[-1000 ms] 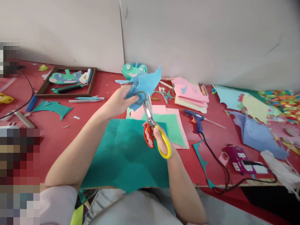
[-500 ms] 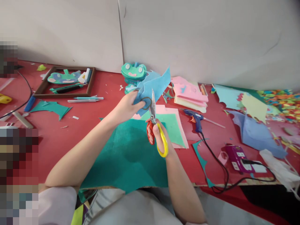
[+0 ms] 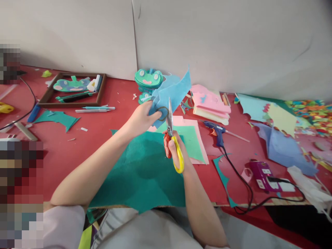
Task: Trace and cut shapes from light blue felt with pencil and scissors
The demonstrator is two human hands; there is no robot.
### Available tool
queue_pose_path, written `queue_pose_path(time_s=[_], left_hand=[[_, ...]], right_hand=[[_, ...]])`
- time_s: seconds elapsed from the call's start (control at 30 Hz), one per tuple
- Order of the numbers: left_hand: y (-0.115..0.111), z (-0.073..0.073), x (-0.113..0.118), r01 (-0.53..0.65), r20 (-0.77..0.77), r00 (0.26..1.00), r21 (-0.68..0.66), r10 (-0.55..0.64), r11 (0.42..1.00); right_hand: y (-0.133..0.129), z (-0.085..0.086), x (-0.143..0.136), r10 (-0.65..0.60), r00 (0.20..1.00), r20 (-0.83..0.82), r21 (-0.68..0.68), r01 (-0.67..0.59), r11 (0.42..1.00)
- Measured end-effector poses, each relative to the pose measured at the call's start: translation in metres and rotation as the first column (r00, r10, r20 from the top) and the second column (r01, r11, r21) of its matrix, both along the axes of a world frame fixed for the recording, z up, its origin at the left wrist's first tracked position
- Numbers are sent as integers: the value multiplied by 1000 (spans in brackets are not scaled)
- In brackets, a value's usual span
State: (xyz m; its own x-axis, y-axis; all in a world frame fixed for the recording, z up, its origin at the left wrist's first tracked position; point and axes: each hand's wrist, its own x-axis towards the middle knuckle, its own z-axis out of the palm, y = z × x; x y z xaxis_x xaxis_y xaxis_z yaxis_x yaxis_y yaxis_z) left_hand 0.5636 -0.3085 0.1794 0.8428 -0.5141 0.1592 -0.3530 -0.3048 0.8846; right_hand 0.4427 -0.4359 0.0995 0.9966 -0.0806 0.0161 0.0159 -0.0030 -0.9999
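The scissors (image 3: 169,125) in the right hand's (image 3: 174,154) grip have closed further against the blue felt (image 3: 176,91) the left hand (image 3: 141,119) pinches, suggesting a snip.

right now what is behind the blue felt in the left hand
Past its left edge, part of a stack of green frog faces shows; past its right, some pink felt. Whatever lies directly behind the blue felt is covered and cannot be seen.
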Motion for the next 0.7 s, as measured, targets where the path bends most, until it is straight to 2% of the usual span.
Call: queue_pose_path(time_s=[0.27,0.53,0.7], left_hand=[[-1,2,-4,25,61,998,14,-26,1000],[0,1,-4,18,53,998,42,-20,999],[0,2,-3,25,26,999,65,-27,998]], right_hand=[[0,-3,2,-3,998,61,11,2,1000],[6,10,-2,-82,997,5,-22,82,996],[7,11,-4,-94,995,-16,-28,94,995]])
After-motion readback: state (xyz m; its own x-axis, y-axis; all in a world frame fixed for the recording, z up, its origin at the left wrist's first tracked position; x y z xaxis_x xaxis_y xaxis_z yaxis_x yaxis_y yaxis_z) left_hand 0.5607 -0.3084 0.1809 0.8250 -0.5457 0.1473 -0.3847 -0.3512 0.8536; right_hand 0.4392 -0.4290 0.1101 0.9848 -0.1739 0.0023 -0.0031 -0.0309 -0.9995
